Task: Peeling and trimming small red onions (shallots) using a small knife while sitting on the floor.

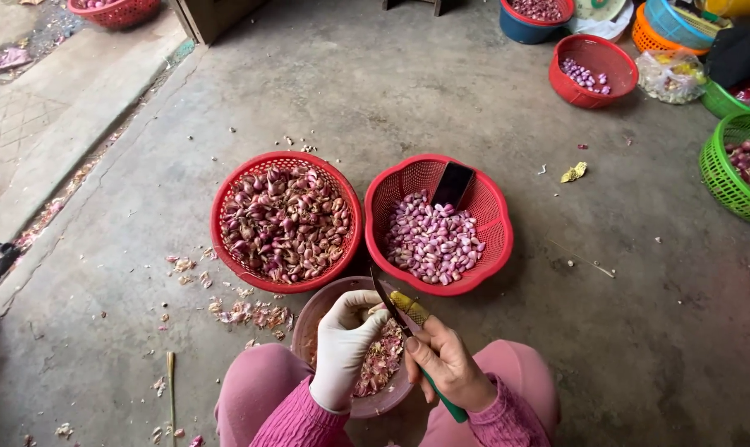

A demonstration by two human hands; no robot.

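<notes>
Left hand (344, 346): white-gloved, pinching a small shallot, mostly hidden
Right hand (448, 361): bare, gripping green-handled knife (408, 327)
Below: brown bowl (310, 319) of peels

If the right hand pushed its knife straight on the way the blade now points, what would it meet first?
The right hand holds a knife whose blade points up and left. Its tip lies beside the gloved left hand; beyond that, the basket of unpeeled shallots probably comes first, though depth is unclear.

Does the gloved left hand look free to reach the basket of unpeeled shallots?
Probably yes: the left hand sits just below the basket of unpeeled shallots, open-topped with nothing between, though it seems to grip something small.
</notes>
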